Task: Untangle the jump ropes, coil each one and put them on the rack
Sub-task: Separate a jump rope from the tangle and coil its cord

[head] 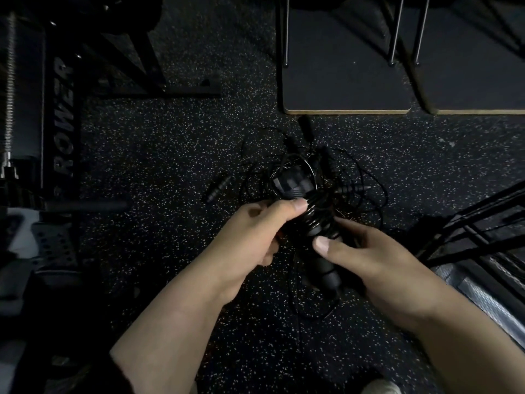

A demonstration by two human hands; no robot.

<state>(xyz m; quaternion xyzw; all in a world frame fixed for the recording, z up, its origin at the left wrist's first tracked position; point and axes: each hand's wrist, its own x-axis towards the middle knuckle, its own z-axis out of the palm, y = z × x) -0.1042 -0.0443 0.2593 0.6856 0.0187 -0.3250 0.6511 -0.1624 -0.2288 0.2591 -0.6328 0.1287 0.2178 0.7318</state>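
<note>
The left hand point(255, 231) is curled around a wound black jump rope bundle point(308, 211), its thumb pressed flat on top of the glossy cord loops and its other fingers tucked underneath, out of sight. The right hand point(366, 257) holds the lower part of the same bundle: its thumb lies across the pair of black plastic handles point(326, 268) that point down toward the person, and its fingers bend round the far side. The cord is wrapped several times around those handles between the two thumbs, and one thin loop hangs below the handle ends.

Behind the bundle, a tangled heap of thin black jump ropes point(326, 172) lies on the black rubber floor flecked with white point(170, 137). Several loose black handles stick out of that heap: one point(217, 189) to the left, one point(306, 127) at the far side, one point(352, 189) to the right. Which cord belongs to which handle cannot be made out in the dim light.

Two dark flat boards with pale wooden edges point(346, 81) rest on the floor further back, with thin metal legs standing on them. A black metal frame with the letters "POWER" point(64, 118) stands at the left. Black metal bars of a rack point(468, 226) cross the right edge, near the right hand.
</note>
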